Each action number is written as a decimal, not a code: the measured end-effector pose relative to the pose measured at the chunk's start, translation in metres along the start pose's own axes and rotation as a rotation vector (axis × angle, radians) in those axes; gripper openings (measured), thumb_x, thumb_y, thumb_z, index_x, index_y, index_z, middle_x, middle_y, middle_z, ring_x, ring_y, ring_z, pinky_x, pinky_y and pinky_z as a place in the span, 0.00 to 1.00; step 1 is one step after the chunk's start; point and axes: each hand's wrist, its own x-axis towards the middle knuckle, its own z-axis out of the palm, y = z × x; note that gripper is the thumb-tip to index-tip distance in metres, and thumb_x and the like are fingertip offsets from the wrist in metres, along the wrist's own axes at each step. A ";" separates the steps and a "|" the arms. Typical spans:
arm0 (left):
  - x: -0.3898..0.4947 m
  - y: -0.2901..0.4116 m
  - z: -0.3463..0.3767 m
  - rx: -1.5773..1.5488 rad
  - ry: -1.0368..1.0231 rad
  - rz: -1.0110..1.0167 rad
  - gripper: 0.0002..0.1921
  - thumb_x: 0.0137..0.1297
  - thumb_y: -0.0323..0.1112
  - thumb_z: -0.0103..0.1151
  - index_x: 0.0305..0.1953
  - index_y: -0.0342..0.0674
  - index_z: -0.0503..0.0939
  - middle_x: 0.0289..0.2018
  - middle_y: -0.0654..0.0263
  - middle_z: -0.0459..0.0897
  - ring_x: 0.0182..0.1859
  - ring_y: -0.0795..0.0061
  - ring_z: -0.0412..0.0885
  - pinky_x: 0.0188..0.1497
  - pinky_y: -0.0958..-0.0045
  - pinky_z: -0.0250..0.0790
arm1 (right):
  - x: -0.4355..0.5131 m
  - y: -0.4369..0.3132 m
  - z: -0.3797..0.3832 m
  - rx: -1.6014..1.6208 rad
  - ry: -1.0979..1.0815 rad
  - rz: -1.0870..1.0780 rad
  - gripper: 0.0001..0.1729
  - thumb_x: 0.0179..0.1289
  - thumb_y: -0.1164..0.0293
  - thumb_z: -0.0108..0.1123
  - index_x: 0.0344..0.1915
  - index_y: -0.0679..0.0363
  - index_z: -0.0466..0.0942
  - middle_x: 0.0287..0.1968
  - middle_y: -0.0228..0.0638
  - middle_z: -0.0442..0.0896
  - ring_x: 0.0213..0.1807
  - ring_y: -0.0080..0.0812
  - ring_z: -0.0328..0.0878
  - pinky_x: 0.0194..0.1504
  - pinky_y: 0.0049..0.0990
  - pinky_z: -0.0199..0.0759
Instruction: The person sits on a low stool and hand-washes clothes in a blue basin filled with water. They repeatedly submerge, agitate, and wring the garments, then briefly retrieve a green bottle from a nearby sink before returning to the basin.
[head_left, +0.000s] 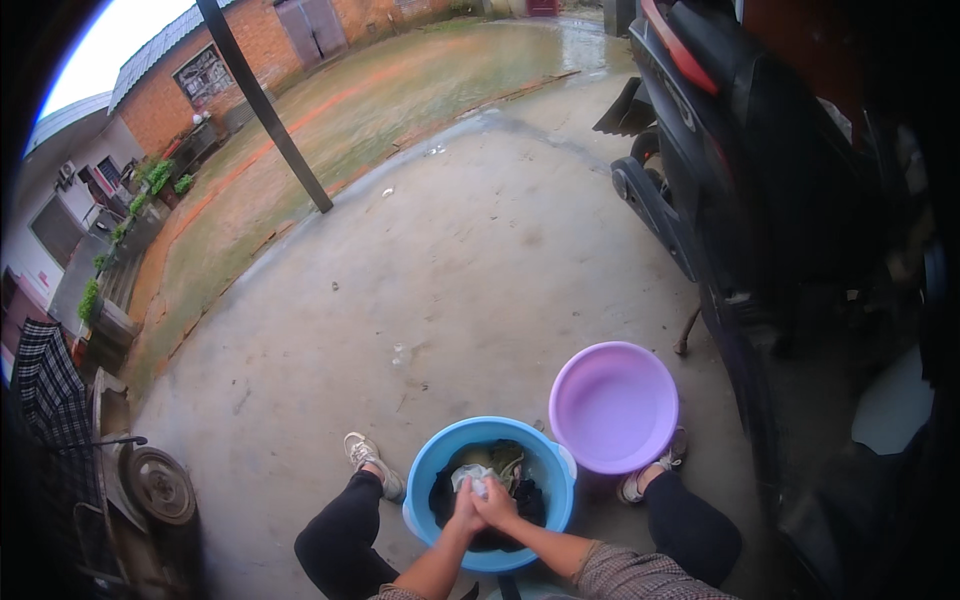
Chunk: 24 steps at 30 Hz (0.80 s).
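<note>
A blue plastic basin (491, 426) stands on the concrete between my feet, with dark wet-looking clothes (530, 501) in it. Over these clothes my left hand (466, 511) and my right hand (495, 506) come together around a piece of white cloth (472, 476). Part of the cloth bulges out beyond my fingers; the rest is hidden in my grip. An olive-green garment (506, 456) lies at the basin's far side. Just to the right and farther off sits a pink-purple plastic basin (615, 409), close to my right shoe.
A parked motorcycle (697, 150) fills the right side, its kickstand (684, 334) on the concrete floor (465, 285). At left are a checked umbrella (52, 382) and a cart-like object with a wheel (159, 486). A dark post (270, 120) rises at the floor's far edge, before a wet yard.
</note>
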 end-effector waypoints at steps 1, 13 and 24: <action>-0.002 0.013 -0.018 0.063 -0.017 0.011 0.29 0.69 0.57 0.40 0.55 0.36 0.71 0.52 0.47 0.76 0.55 0.50 0.73 0.59 0.52 0.67 | -0.009 -0.032 -0.009 0.008 -0.015 0.060 0.25 0.58 0.45 0.55 0.38 0.57 0.74 0.42 0.51 0.80 0.44 0.55 0.76 0.45 0.48 0.69; 0.003 -0.041 0.006 0.402 0.249 0.075 0.21 0.57 0.20 0.47 0.55 0.33 0.71 0.47 0.56 0.77 0.50 0.59 0.77 0.57 0.62 0.67 | -0.003 0.003 -0.086 -0.322 0.114 0.408 0.18 0.63 0.55 0.50 0.40 0.54 0.82 0.39 0.47 0.84 0.43 0.52 0.80 0.44 0.46 0.73; -0.041 -0.056 0.042 1.793 0.578 0.683 0.17 0.49 0.46 0.59 0.40 0.45 0.83 0.48 0.56 0.79 0.54 0.54 0.75 0.57 0.58 0.65 | -0.005 0.005 -0.055 0.321 -0.281 0.330 0.25 0.60 0.50 0.59 0.44 0.60 0.77 0.41 0.39 0.83 0.44 0.41 0.79 0.46 0.37 0.71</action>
